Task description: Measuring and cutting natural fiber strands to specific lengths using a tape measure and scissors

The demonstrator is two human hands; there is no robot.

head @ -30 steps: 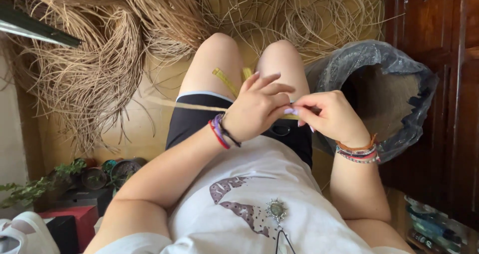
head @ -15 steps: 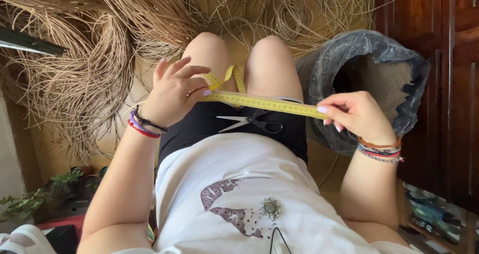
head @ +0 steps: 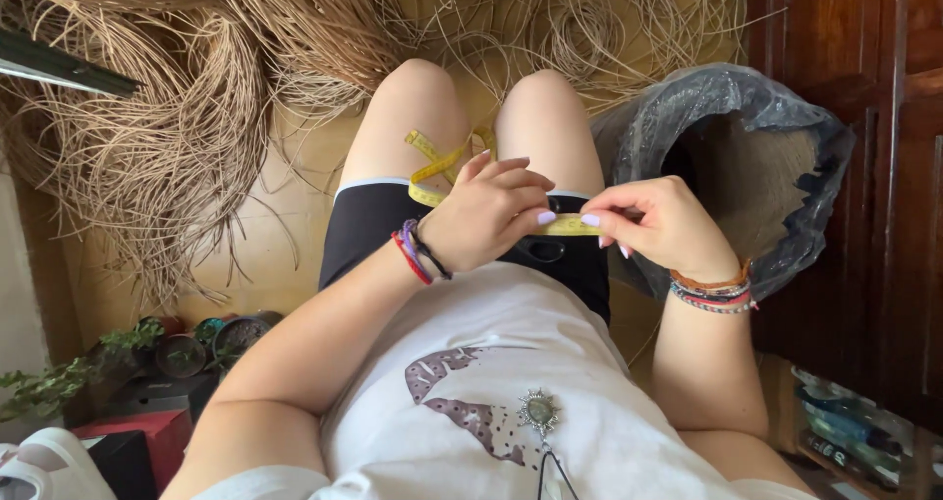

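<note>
Where the two hands meet over the lap, a yellow measuring tape (head: 570,226) is pinched between them. The left hand (head: 486,210) is closed on the tape, fingers curled over it, fingertips pointing toward the other hand. The right hand (head: 658,227) is likewise closed, thumb and forefinger nipping the tape's near end. Both hands are almost touching; only a short stretch of tape shows between them.

That visible stretch lies roughly level, its long axis running left to right across the thighs. From the left hand the remaining tape trails away from the body, looping loosely over the left thigh between the knees (head: 437,161). The slack therefore lies on the left hand's far side, so the left hand is the nearer one to the free length; the right hand holds only the end.

Beneath the hands, a dark pair of scissors (head: 543,251) rests on the black shorts, partly hidden; neither hand touches it.

Further out, loose bundles of tan rattan strands (head: 187,137) cover the floor ahead and to the left. A bin lined with a grey plastic bag (head: 756,156) stands just beside the right knee, against a dark wooden cabinet (head: 864,87). Small potted plants (head: 182,348) sit at lower left.
</note>
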